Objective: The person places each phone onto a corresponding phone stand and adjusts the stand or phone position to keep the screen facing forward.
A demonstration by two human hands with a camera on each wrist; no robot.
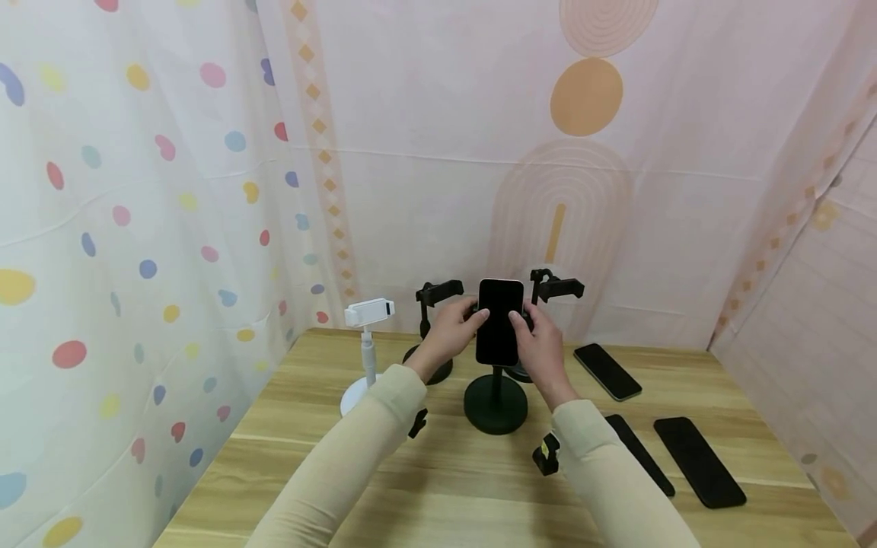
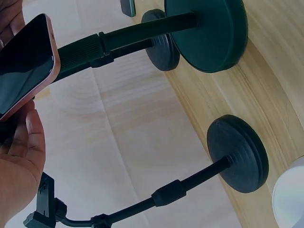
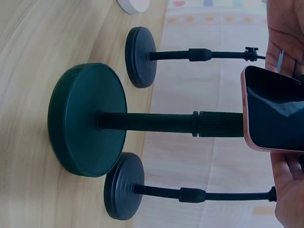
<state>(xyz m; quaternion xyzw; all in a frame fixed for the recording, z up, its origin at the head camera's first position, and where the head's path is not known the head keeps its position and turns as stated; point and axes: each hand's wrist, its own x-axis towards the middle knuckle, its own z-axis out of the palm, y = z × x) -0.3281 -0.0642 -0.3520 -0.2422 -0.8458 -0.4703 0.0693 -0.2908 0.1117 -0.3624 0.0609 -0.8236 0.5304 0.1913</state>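
A smartphone [image 1: 499,323] with a dark screen and pinkish rim stands upright at the top of a dark green phone stand [image 1: 496,405]. My left hand [image 1: 450,329] grips its left edge, thumb on the front and fingers behind. On the opposite edge my right hand [image 1: 541,348] holds it the same way. The left wrist view shows the phone [image 2: 29,61] tilted above the ribbed green pole [image 2: 80,51]. In the right wrist view, the phone [image 3: 275,111] hides the top of that pole. Whatever clamp lies behind the phone is mostly hidden.
A white phone stand [image 1: 368,354] is at the left, with a black stand [image 1: 440,292] beside it. Another black stand [image 1: 560,288] rises behind the right hand. Several dark phones, including one at the back [image 1: 607,371] and one nearer [image 1: 699,461], lie flat at the right.
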